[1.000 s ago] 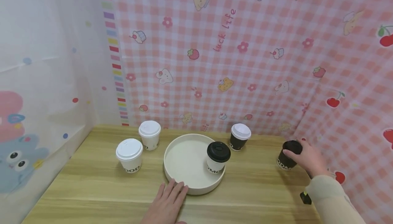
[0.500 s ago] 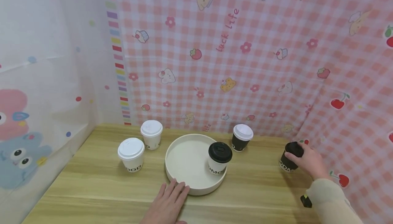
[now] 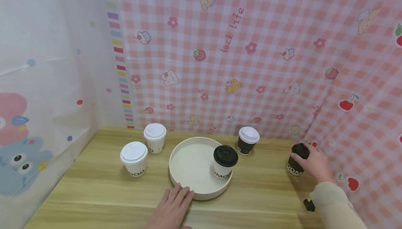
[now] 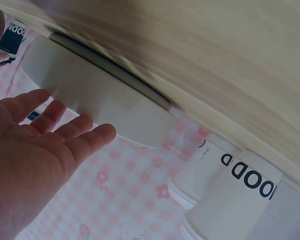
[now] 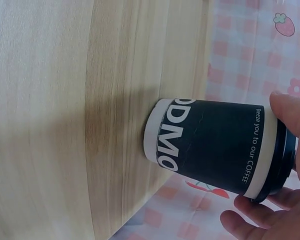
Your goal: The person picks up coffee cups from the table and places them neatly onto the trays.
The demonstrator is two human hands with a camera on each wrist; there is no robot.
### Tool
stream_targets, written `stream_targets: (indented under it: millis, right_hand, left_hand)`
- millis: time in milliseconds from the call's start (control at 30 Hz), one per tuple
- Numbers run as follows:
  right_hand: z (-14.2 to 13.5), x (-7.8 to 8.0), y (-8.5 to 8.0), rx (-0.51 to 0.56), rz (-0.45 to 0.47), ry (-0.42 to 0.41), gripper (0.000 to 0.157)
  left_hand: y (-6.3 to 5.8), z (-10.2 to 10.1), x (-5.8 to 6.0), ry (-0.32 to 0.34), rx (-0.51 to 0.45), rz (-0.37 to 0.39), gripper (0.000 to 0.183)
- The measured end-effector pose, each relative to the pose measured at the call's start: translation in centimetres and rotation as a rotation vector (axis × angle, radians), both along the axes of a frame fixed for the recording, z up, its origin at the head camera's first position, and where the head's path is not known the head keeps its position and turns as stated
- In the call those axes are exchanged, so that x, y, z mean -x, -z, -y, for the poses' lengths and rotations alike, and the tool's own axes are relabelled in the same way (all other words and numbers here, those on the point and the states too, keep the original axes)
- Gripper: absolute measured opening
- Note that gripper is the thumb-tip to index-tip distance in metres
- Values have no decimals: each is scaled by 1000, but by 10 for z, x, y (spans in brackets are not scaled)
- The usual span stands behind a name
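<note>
At the right side of the table my right hand [image 3: 317, 164] grips a black paper coffee cup [image 5: 215, 145] with a black lid, thumb and fingers around its lid end. The cup's base meets the wood in the right wrist view. My left hand [image 3: 171, 206] lies with fingers extended, fingertips against the near rim of a round cream tray [image 3: 191, 166]. Inside the tray, toward its right side, stands a white paper cup [image 3: 223, 169] with a black lid. From the left wrist view, the left fingers [image 4: 92, 140] touch the tray's outer wall.
Two white cups with white lids, a nearer one [image 3: 134, 159] and a farther one [image 3: 155, 138], stand left of the tray. Behind it to the right is a black cup [image 3: 246, 145] with a white lid. A pink checked cloth [image 3: 207, 68] hangs behind and along the right side.
The head view has shifted slightly. My right hand keeps its grip on the black cup, and my left hand stays at the tray's rim.
</note>
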State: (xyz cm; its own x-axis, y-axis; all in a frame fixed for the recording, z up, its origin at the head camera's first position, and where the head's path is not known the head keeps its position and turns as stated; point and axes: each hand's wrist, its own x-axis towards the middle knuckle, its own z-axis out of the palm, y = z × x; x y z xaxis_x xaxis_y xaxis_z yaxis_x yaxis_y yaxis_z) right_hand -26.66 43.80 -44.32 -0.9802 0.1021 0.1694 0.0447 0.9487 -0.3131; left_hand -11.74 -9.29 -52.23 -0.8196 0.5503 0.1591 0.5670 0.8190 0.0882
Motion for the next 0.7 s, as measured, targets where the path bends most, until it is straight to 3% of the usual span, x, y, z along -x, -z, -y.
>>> stream_targets:
  millis: [200,533,700]
  right_hand:
    - [2,-1,0,23,-6,12,89]
    - [1,-5,-1,32,33,43,91]
    - [2,-7,-3,32,33,51,91]
  left_hand:
    - [0,0,1,-7,6,1,93]
    - [-5,-1,0,-17,4,87,92]
    - [-4,0,0,-12,6,63,91]
